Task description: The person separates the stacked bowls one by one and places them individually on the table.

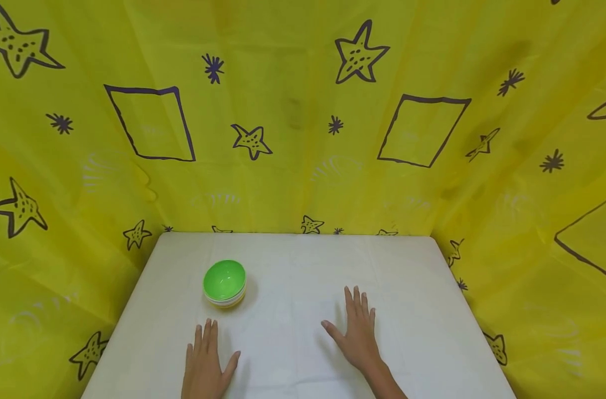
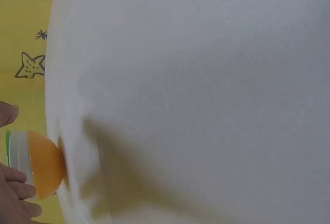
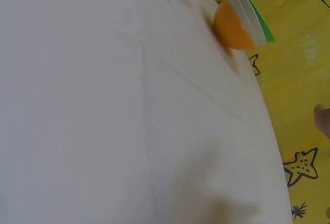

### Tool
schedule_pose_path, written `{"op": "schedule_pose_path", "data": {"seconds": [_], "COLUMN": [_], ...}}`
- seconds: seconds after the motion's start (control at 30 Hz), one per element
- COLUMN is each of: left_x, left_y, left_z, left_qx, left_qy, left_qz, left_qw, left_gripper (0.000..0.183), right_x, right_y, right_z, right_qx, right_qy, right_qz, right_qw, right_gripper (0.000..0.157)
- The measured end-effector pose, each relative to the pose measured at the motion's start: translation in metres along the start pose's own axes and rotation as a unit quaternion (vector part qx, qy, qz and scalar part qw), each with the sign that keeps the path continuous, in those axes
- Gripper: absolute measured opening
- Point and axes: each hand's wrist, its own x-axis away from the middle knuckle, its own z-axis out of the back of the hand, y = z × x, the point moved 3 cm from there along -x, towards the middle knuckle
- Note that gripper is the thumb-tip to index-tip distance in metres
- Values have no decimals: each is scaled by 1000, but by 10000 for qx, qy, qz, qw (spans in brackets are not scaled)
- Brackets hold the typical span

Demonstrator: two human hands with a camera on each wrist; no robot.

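Observation:
A stack of nested bowls (image 1: 225,281) stands upright on the left part of the white table, green inside the top one, with white rims under it. The wrist views show an orange bowl (image 2: 45,164) at the bottom of the stack. Just in front of the bowls is my left hand (image 1: 205,363), fingers straight and thumb spread, holding nothing. My right hand (image 1: 357,332) hovers over the table farther right, its fingers extended and apart, with nothing in it. Both hands cast shadows on the cloth.
A white cloth covers the table (image 1: 293,266), with faint creases. Yellow curtains (image 1: 293,183) printed with dark stars and frames hang close behind the table and along both sides.

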Motion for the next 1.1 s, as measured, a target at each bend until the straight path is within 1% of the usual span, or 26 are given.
{"op": "schedule_pose_path", "data": {"seconds": [0.17,0.33,0.4,0.57,0.63,0.73,0.9,1.0,1.1], "left_x": [-1,-3,-3,-9,-12,-18,-30,-36,-39], "left_y": [-1,0,1,-1,-2,-6,-17,-21,-26], "left_z": [-3,-6,-7,-10,-11,-11,-5,-3,-4], "left_qx": [365,640,679,723,809,890,1067,1232,1397], "left_qy": [138,102,94,214,156,-39,-386,-408,-332], "left_qz": [107,271,331,487,632,916,1375,1540,1700], "left_qw": [9992,9975,9971,9960,9946,9918,9840,9795,9749], "left_gripper": [83,81,80,79,80,82,88,94,99], "right_x": [-5,-7,-8,-16,-20,-24,-31,-36,-41], "right_y": [-10,-18,-21,-33,-37,-44,-59,-68,-77], "right_z": [-9,-17,-19,-26,-29,-34,-44,-50,-56], "right_qx": [-36,-154,-263,-533,-618,-761,-1009,-1151,-1260], "right_qy": [-86,-73,-115,-292,-348,-421,-620,-689,-738], "right_qz": [71,105,106,156,133,80,-4,-37,-64], "right_qw": [9999,9998,9995,9980,9974,9962,9930,9910,9893], "right_gripper": [101,106,108,108,108,107,109,110,109]}}
